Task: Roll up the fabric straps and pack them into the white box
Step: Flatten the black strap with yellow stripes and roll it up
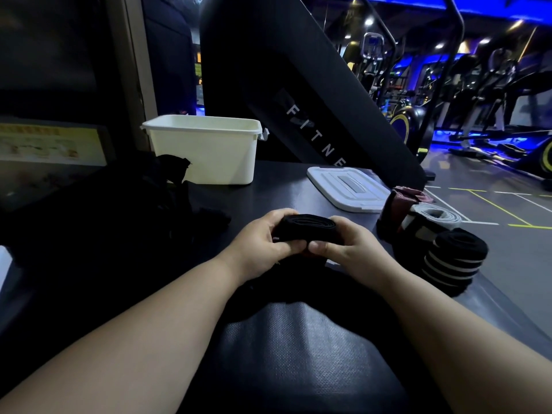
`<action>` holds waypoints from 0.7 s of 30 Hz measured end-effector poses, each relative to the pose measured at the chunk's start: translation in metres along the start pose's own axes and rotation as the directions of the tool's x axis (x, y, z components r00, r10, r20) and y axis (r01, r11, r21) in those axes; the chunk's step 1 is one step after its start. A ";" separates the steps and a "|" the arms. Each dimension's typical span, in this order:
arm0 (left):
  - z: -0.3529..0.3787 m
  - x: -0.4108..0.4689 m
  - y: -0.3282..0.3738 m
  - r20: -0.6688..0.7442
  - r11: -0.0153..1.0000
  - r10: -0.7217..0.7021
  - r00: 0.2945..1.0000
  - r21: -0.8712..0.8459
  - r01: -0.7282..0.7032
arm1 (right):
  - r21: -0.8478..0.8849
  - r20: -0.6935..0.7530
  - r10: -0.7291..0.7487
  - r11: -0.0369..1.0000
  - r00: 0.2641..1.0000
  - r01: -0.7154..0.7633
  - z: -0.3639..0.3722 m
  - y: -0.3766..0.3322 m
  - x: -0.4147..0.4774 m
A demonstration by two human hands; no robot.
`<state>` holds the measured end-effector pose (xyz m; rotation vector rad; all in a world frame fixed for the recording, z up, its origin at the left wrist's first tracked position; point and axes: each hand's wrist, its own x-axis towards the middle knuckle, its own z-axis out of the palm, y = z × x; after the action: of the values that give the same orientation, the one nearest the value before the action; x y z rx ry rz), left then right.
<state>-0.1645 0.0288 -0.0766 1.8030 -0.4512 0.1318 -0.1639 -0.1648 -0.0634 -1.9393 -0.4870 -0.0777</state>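
The black strap roll [307, 228] is clamped between 2 hands. The left hand [263, 242] curls round its left end and the right hand [343, 248] round its right end, both thumbs pressed on the near side and the other fingers wrapped over the far side. The roll is squeezed into a flat oval whose long axis runs left to right from 1 palm to the other, with its spiral edge facing up. Dark fabric trails from under the thumbs toward the person; its length is lost in shadow. Right of the right-hand fingers stand 3 finished rolls close together: 1 maroon roll [401, 201], 1 grey-and-white roll [431, 218], and 1 striped black roll [455, 259] nearest the person. Beyond the fingers, on the dark table [268, 186], 1 white box [206, 153] stands upright and open, and 1 white lid [348, 186] lies flat to its right, apart from it. Left of the left-hand fingers lies 1 heap of loose dark straps [167, 189], too dark to count.
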 end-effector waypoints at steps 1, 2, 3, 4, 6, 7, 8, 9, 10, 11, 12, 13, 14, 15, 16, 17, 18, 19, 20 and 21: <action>-0.001 0.000 -0.001 -0.003 1.000 -0.004 1.000 -0.006 0.004 | 0.010 -0.006 -0.004 1.000 1.000 0.004 0.001 0.000 0.000; -0.002 0.000 -0.002 -0.008 1.000 -0.010 1.000 -0.015 0.010 | 0.018 -0.011 -0.006 1.000 1.000 0.006 0.002 0.001 0.000; -0.003 -0.001 -0.002 -0.012 1.000 -0.015 1.000 -0.022 0.014 | 0.023 -0.014 -0.008 1.000 1.000 0.009 0.003 0.001 0.000; -0.004 -0.001 -0.003 -0.010 0.999 -0.020 1.000 -0.028 0.019 | 0.021 -0.015 -0.008 1.000 1.000 0.009 0.003 0.000 -0.001; -0.006 -0.001 -0.003 0.005 0.999 -0.036 0.999 -0.042 0.036 | 0.002 0.001 -0.004 1.000 1.000 0.004 0.003 0.001 -0.003; -0.007 -0.002 -0.002 0.003 0.999 -0.043 0.999 -0.034 0.043 | -0.025 0.017 -0.003 1.000 1.000 0.004 0.001 0.002 -0.005; -0.008 -0.003 -0.002 -0.020 0.999 -0.041 0.999 0.001 0.041 | -0.071 0.032 -0.003 0.997 0.999 0.005 0.000 0.002 -0.006; -0.010 -0.003 -0.001 -0.062 0.997 -0.036 0.997 0.069 0.040 | -0.120 0.043 -0.002 0.993 0.999 0.008 -0.001 0.002 -0.007; -0.012 -0.003 0.000 -0.117 0.989 -0.033 0.993 0.137 0.050 | -0.148 0.048 -0.001 0.989 0.999 0.008 -0.001 0.002 -0.007; -0.013 -0.004 0.001 -0.170 0.982 -0.045 0.984 0.173 0.075 | -0.142 0.045 -0.001 0.990 0.999 0.007 0.000 0.002 -0.007; -0.014 -0.005 0.002 -0.199 0.980 -0.075 0.977 0.165 0.109 | -0.115 0.035 -0.003 0.993 0.999 0.007 0.001 0.002 -0.006; -0.013 -0.006 0.004 -0.197 0.979 -0.114 0.974 0.144 0.144 | -0.093 0.016 -0.007 0.996 1.000 0.008 0.003 0.002 -0.006; -0.012 -0.007 0.006 -0.172 0.977 -0.154 0.973 0.119 0.176 | -0.081 -0.013 -0.009 0.997 1.000 0.008 0.004 0.002 -0.005; -0.009 -0.008 0.009 -0.138 0.978 -0.181 0.974 0.080 0.194 | -0.077 -0.042 -0.013 0.997 0.999 0.010 0.004 0.002 -0.005; -0.007 -0.008 0.011 -0.114 0.979 -0.196 0.974 0.028 0.200 | -0.079 -0.061 -0.025 0.997 0.998 0.020 0.004 0.002 -0.005; -0.006 -0.009 0.013 -0.104 0.981 -0.194 0.976 -0.026 0.192 | -0.092 -0.066 -0.050 0.995 0.997 0.044 0.003 0.002 -0.005; -0.005 -0.009 0.014 -0.111 0.982 -0.184 0.977 -0.062 0.178 | -0.118 -0.059 -0.082 0.990 0.995 0.075 0.002 0.002 -0.006; -0.005 -0.008 0.014 -0.134 0.985 -0.169 0.977 -0.066 0.162 | -0.142 -0.039 -0.120 0.983 0.992 0.114 0.000 0.003 -0.007; -0.006 -0.008 0.013 -0.163 0.988 -0.153 0.975 -0.045 0.148 | -0.142 -0.007 -0.152 0.978 0.988 0.150 -0.001 0.004 -0.008; -0.008 -0.007 0.012 -0.184 0.990 -0.138 0.973 -0.017 0.137 | -0.110 0.033 -0.167 0.979 0.985 0.170 -0.002 0.004 -0.008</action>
<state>-0.1740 0.0351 -0.0661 1.7925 -0.1938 0.1999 -0.1698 -0.1709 -0.0684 -2.0078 -0.6749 -0.1948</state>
